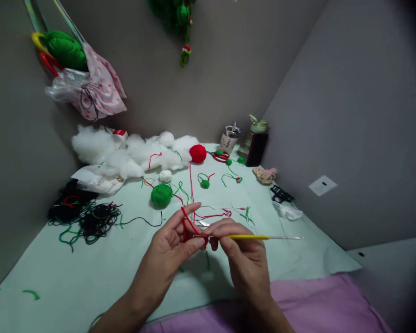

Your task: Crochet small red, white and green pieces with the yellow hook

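Observation:
My left hand pinches a small red crochet piece between thumb and fingers. Red yarn passes over its raised index finger. My right hand is closed around a crochet hook with a yellow handle, held level; one metal end reaches the red piece, and the other points right. The exact stitch under my fingertips is hidden. From behind my hands a red strand runs back to a red yarn ball. A green yarn ball lies beyond my left hand.
White stuffing lines the back of the table, with tangled black yarn at left. Red-handled scissors, a pen cup, a phone and small green crochet balls are farther back. A pink bag hangs at upper left.

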{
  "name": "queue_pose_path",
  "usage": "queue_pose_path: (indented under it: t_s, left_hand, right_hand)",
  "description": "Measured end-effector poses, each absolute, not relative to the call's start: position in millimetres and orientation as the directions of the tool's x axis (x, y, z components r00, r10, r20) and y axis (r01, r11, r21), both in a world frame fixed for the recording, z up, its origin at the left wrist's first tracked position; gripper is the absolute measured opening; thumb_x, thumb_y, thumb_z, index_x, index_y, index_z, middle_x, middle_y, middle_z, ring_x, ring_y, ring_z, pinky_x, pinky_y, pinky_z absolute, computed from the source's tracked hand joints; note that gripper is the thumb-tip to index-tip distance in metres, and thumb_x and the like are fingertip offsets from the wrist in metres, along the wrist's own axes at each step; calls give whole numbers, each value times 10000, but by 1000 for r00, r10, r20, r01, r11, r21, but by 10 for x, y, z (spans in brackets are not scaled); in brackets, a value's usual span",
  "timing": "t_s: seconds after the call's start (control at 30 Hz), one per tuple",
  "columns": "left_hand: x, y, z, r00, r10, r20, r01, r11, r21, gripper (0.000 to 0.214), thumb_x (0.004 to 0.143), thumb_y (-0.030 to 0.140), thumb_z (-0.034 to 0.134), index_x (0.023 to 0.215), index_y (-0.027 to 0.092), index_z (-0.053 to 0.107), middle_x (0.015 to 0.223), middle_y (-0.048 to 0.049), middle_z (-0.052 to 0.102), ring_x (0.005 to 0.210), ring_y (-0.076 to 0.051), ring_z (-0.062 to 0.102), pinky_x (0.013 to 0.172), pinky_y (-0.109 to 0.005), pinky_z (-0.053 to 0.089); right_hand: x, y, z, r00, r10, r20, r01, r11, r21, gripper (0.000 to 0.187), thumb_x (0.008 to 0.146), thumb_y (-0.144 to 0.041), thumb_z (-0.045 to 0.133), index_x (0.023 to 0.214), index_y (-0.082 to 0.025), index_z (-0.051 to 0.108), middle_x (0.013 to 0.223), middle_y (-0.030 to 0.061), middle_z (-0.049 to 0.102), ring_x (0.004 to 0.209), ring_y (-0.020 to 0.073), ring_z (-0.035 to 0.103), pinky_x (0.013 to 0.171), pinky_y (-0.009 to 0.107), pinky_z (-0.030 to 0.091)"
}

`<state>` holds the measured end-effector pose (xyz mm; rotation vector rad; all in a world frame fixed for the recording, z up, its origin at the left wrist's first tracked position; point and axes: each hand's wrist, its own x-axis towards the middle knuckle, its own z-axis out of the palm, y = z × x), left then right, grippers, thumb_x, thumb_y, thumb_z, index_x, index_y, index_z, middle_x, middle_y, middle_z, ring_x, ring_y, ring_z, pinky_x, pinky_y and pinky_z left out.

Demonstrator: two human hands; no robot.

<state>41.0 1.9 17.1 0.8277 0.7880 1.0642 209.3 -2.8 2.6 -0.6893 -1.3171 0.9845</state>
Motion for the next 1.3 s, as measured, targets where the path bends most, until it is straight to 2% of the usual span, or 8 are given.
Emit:
queue_pose_path:
  t_s: [0.2, 0.37, 0.57, 0.73, 0.9, 1.03, 1.17, 1.3]
  left_hand:
    - [434, 19, 141, 241, 958, -155, -403, 244, 882, 1006, 820, 233, 867, 1656, 219, 308, 859, 13, 701, 806, -145, 609, 791, -274, 508]
    - [496, -15, 145, 211, 958, -192, -421, 266, 867, 1124, 770, 269, 907, 1672, 187, 241, 703, 69, 602, 570, -93, 458, 507, -204, 390]
    - [501, -19, 183, 323, 908, -269, -568, 413, 712, 783, 809, 265, 886, 1506, 137, 552, 735, 52, 602, 547, -43, 420, 642, -220, 464]
    - [478, -11, 172, 262, 936, -233, -541, 343, 768, 650, 829, 266, 877, 1432, 211, 643, 827, 22, 658, 623, -61, 507, 613, -196, 425]
    - [465, -16, 71, 85, 983, -165, -467, 186, 865, 615, 846, 276, 875, 1417, 238, 651, 807, 33, 650, 714, -89, 538, 662, -188, 443]
    - [466, -16, 91, 131, 977, -168, -500, 211, 840, 717, 838, 274, 884, 1488, 249, 584, 808, 28, 657, 731, -101, 559, 678, -193, 455]
    - [454, -3, 178, 391, 890, -234, -586, 437, 683, 736, 762, 293, 936, 1425, 165, 643, 739, 42, 604, 561, -47, 425, 549, -173, 404]
    - [429, 18, 215, 344, 904, -256, -636, 424, 645, 623, 780, 232, 916, 1351, 138, 685, 723, 65, 575, 507, -22, 326, 553, -188, 456]
  right_hand:
    - [2105, -38, 17, -12, 826, 563, 22, 563, -826, 190, 1033, -187, 608, 1077, -277, 770, 956, 31, 772, 848, 164, 703, 733, 286, 584]
    - [2085, -77, -18, -156, 524, 837, 546, 752, -369, 394, 937, -35, 675, 1273, -226, 750, 1150, 129, 778, 1022, 233, 707, 854, 367, 575]
    - [2111, -61, -32, -16, 829, 559, 18, 559, -829, 226, 1032, -163, 610, 1107, -291, 779, 1012, 35, 793, 912, 173, 718, 800, 303, 591]
    - [2163, -68, 10, 15, 880, 476, -84, 475, -876, 204, 1059, -200, 560, 1073, -271, 752, 939, 18, 759, 764, 135, 693, 709, 263, 594]
    - [2172, -102, 79, -212, 602, 770, 375, 778, -505, 293, 1017, -84, 535, 1231, -216, 685, 1025, 92, 793, 893, 201, 740, 757, 347, 630]
    - [2149, -110, 23, -335, 465, 820, 605, 773, -191, 358, 1007, -78, 584, 1310, -232, 698, 1085, 104, 774, 999, 219, 751, 804, 344, 650]
    - [2154, -116, -41, -220, 548, 807, 519, 766, -379, 353, 1004, -99, 634, 1294, -278, 728, 1080, 71, 711, 981, 189, 720, 818, 321, 631]
    - [2174, -81, 5, -62, 728, 682, 167, 682, -712, 245, 1038, -148, 587, 1171, -258, 760, 979, 59, 706, 892, 185, 689, 777, 335, 604]
